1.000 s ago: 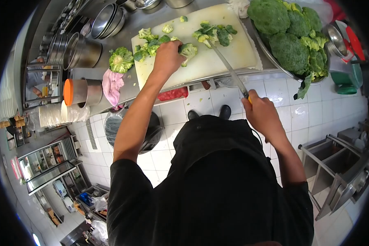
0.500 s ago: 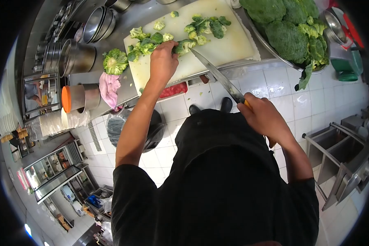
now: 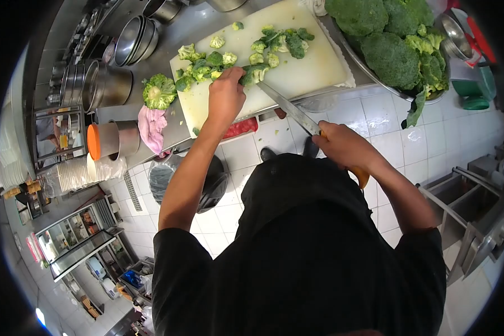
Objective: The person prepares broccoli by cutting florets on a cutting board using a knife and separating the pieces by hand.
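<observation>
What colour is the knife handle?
The handle is yellow-orange, partly hidden by the right hand; head view.

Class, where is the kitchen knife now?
In the head view, the kitchen knife is in the right hand, blade partly over the cutting board, tip by the broccoli piece at the left hand.

Broccoli florets (image 3: 200, 71) on chopping board (image 3: 319, 63).
</observation>
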Demonstrator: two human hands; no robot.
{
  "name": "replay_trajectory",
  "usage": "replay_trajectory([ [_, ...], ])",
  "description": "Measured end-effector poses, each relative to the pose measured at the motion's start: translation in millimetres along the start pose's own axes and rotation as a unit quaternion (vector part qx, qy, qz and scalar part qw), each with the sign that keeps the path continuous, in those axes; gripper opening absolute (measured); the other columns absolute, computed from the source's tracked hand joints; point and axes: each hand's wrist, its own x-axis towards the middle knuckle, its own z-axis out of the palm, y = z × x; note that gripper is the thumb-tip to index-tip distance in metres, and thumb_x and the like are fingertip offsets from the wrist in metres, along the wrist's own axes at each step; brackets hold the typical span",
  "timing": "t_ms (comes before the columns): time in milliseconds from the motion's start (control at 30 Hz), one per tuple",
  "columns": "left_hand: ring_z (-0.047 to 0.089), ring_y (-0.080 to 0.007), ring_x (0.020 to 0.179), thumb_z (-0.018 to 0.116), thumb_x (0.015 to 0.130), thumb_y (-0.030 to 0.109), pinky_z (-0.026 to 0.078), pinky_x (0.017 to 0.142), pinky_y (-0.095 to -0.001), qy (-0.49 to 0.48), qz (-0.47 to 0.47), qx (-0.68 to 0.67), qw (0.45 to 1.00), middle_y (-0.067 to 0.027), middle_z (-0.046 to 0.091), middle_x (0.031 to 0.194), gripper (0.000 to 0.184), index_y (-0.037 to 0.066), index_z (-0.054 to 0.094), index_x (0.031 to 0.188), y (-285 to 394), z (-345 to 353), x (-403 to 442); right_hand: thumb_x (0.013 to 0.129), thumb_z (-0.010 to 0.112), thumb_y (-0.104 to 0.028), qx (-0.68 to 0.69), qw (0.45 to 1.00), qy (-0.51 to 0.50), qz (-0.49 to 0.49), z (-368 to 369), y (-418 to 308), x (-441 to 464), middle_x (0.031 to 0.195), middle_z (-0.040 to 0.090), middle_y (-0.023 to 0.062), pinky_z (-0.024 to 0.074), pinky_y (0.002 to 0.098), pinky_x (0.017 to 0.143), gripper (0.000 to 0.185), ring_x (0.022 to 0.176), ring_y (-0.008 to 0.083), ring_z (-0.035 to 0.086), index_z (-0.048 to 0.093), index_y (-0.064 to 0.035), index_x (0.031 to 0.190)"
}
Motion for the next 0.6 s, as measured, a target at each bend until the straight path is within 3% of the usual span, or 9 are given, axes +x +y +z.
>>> replay_trajectory([
  [100, 0.064, -0.0372, 0.09, 0.056, 0.068, -0.012, 0.052, 0.081, -0.0438, -0.021, 0.087, -0.004, 0.996, -0.0171, 0.066, 0.1, 0.035, 0.001, 0.064, 0.1, -16.2, -9.7, 7.7, 0.098, 0.049, -0.029, 0.014, 0.999, -0.033, 0.024, -22.5, -6.5, 1.3, 0.06, 0.055, 0.0119, 0.0469, 0.0363, 0.045, 0.03, 0.044, 0.0219, 0.057, 0.052, 0.0009, 0.093],
  [233, 0.063, -0.0377, 0.095, 0.057, 0.067, -0.012, 0.051, 0.084, -0.0432, -0.123, 0.169, 0.02, 0.978, -0.0174, 0.065, 0.101, 0.037, -0.001, 0.063, 0.102, -17.9, -33.0, 25.3, 0.096, 0.05, -0.028, -0.09, 0.996, 0.001, -0.012, -36.0, -3.4, 7.8, 0.06, 0.055, 0.0129, 0.0466, 0.0384, 0.045, 0.03, 0.043, 0.0241, 0.057, 0.051, 0.0002, 0.088],
  [267, 0.066, -0.0346, 0.091, 0.059, 0.069, -0.012, 0.053, 0.081, -0.0426, -0.105, 0.194, 0.025, 0.975, -0.0174, 0.067, 0.098, 0.035, -0.001, 0.063, 0.103, -21.4, -32.6, 28.1, 0.096, 0.05, -0.027, -0.103, 0.995, 0.0, -0.007, -38.4, -6.9, 5.9, 0.06, 0.056, 0.0133, 0.0467, 0.0391, 0.046, 0.029, 0.042, 0.0249, 0.057, 0.05, -0.0001, 0.087],
  [367, 0.069, -0.0297, 0.085, 0.063, 0.073, -0.009, 0.054, 0.079, -0.0416, -0.163, -0.011, -0.065, 0.984, -0.0184, 0.068, 0.094, 0.032, -0.002, 0.062, 0.104, -3.8, -49.9, 29.7, 0.096, 0.049, -0.027, -0.109, 0.994, 0.02, 0.0, -39.9, -7.6, 2.9, 0.06, 0.056, 0.0137, 0.047, 0.0387, 0.047, 0.028, 0.04, 0.0234, 0.055, 0.051, -0.0005, 0.087],
  [467, 0.067, -0.0229, 0.078, 0.071, 0.075, -0.001, 0.054, 0.075, -0.035, -0.106, -0.029, -0.065, 0.992, -0.0152, 0.069, 0.088, 0.033, 0.0, 0.066, 0.108, -11.3, -42.2, 26.1, 0.096, 0.05, -0.026, -0.094, 0.994, 0.047, 0.017, -44.4, -6.0, -5.5, 0.063, 0.058, 0.0179, 0.048, 0.0443, 0.055, 0.027, 0.05, 0.0317, 0.06, 0.052, -0.0005, 0.089],
  [500, 0.067, -0.0206, 0.076, 0.074, 0.076, 0.002, 0.054, 0.074, -0.0328, -0.086, -0.039, -0.064, 0.994, -0.0141, 0.07, 0.086, 0.034, 0.001, 0.067, 0.11, -15.0, -40.4, 22.0, 0.096, 0.051, -0.026, -0.127, 0.988, 0.08, -0.021, -41.4, 2.9, -7.6, 0.065, 0.059, 0.0192, 0.0475, 0.0465, 0.059, 0.027, 0.056, 0.0351, 0.06, 0.052, -0.0005, 0.089],
  [567, 0.067, -0.0223, 0.072, 0.076, 0.076, 0.008, 0.054, 0.073, -0.0338, -0.083, -0.043, -0.03, 0.995, -0.0136, 0.069, 0.082, 0.037, 0.002, 0.068, 0.112, -17.5, -28.8, 20.4, 0.096, 0.052, -0.026, -0.196, 0.965, 0.144, -0.097, -33.1, 23.4, -13.3, 0.069, 0.061, 0.022, 0.0463, 0.0508, 0.065, 0.026, 0.068, 0.0418, 0.062, 0.052, -0.0005, 0.09],
  [600, 0.067, -0.0232, 0.071, 0.076, 0.076, 0.011, 0.054, 0.073, -0.0344, -0.08, -0.045, -0.014, 0.996, -0.0134, 0.069, 0.081, 0.039, 0.003, 0.069, 0.113, -16.9, -23.3, 20.5, 0.095, 0.053, -0.025, -0.19, 0.969, 0.134, -0.082, -32.5, 19.5, -19.7, 0.07, 0.061, 0.0228, 0.0453, 0.0522, 0.067, 0.025, 0.072, 0.0438, 0.061, 0.052, -0.0006, 0.09],
])
